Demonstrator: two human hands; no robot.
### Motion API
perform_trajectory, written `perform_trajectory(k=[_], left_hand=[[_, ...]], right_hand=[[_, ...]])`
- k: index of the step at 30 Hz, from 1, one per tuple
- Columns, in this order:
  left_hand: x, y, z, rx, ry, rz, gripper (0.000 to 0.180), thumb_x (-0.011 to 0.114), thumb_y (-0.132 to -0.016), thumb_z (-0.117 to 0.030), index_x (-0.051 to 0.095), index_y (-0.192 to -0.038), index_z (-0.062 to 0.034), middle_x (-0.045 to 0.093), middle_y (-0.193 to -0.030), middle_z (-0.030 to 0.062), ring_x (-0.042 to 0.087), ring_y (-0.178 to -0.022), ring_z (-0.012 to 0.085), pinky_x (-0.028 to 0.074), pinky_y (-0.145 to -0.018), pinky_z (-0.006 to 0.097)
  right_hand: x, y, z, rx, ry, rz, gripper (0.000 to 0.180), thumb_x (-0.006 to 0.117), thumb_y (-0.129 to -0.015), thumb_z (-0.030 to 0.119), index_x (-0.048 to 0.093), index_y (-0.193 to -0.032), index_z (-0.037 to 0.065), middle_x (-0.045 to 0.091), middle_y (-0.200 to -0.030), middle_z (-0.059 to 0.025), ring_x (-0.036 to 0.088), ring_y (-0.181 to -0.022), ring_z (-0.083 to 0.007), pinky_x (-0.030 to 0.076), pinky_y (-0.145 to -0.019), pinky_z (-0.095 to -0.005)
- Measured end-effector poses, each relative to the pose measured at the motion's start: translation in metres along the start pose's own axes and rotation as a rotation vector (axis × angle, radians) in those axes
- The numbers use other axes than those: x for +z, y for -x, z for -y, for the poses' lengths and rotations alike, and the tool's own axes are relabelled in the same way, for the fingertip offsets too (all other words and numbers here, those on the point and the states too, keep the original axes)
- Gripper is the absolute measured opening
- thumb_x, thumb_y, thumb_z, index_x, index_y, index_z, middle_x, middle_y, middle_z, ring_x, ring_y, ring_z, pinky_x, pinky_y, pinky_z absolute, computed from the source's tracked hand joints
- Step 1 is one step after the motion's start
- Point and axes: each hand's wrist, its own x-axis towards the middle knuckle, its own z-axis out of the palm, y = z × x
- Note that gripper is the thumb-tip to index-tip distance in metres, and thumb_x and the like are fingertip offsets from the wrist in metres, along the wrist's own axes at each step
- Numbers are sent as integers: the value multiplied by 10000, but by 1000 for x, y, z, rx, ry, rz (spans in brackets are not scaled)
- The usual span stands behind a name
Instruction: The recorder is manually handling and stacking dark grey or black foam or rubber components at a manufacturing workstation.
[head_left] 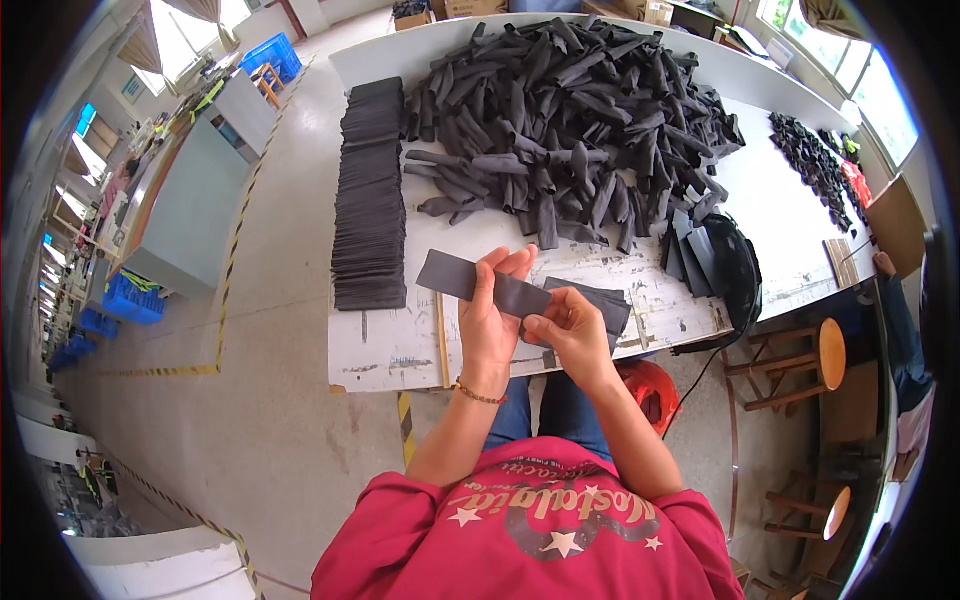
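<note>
A flat dark grey fabric strip [447, 274] lies slantwise across my two hands, above the near edge of the white table. My left hand [489, 312] holds it near the middle, thumb on top and fingers behind. At the strip's right end, my right hand [572, 330] pinches it between thumb and fingers. Just beyond my right hand, a few flat dark pieces [612, 308] lie overlapping on the table, partly hidden by it. A long neat row of stacked dark pieces [369, 200] stands to the left. Beyond my hands rises a large loose heap of rolled dark fabric pieces [570, 120].
The white table [385, 350] has a raised back edge. At its right sit a black bundle [737, 270] with a cord hanging down and flat dark pieces [688, 255] beside it. Wooden stools [829, 354] stand to the right. A red container [652, 392] is under the table.
</note>
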Motion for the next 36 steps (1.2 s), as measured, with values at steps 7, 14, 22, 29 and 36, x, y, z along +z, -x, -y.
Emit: perform_trajectory(k=[7,14,22,29,36], left_hand=[[-2,0,2,-20,20,63,379,490,-1009,-310,551,-1159,33,681,-1054,175,566,-1192,353,370,-1115,458],[-6,-6,4,-45,53,184,407,521,-990,-366,543,-1198,-18,651,-1152,151,539,-1225,328,382,-1098,456],[-48,2,-1,-102,-37,-181,328,643,-935,-324,585,-1115,-55,643,-1077,68,609,-1000,180,510,-891,370],[-37,3,-5,-114,-164,-245,222,691,-903,-194,623,-974,5,672,-901,108,662,-765,201,579,-700,316],[-50,2,3,-242,-191,-323,178,684,-898,-134,623,-958,22,672,-867,121,674,-735,225,586,-695,317]], right_hand=[[-8,4,5,-28,3,30,370,700,-857,10,511,-1169,-52,643,-835,-82,641,-750,-121,531,-681,-255],[-2,5,2,-145,57,-93,250,679,-846,-43,642,-1091,-13,647,-964,-61,616,-789,-120,501,-698,-242],[-20,-2,8,-991,871,-221,369,678,-685,-119,713,-1010,51,628,-1023,-105,622,-867,-259,520,-753,-338],[-42,0,1,-961,933,-129,435,691,-629,-105,709,-1026,73,595,-1093,-100,613,-919,-307,538,-737,-375],[-53,5,6,-1021,1076,-94,410,677,-667,-90,698,-1046,63,586,-1143,-107,616,-924,-298,533,-772,-357]])
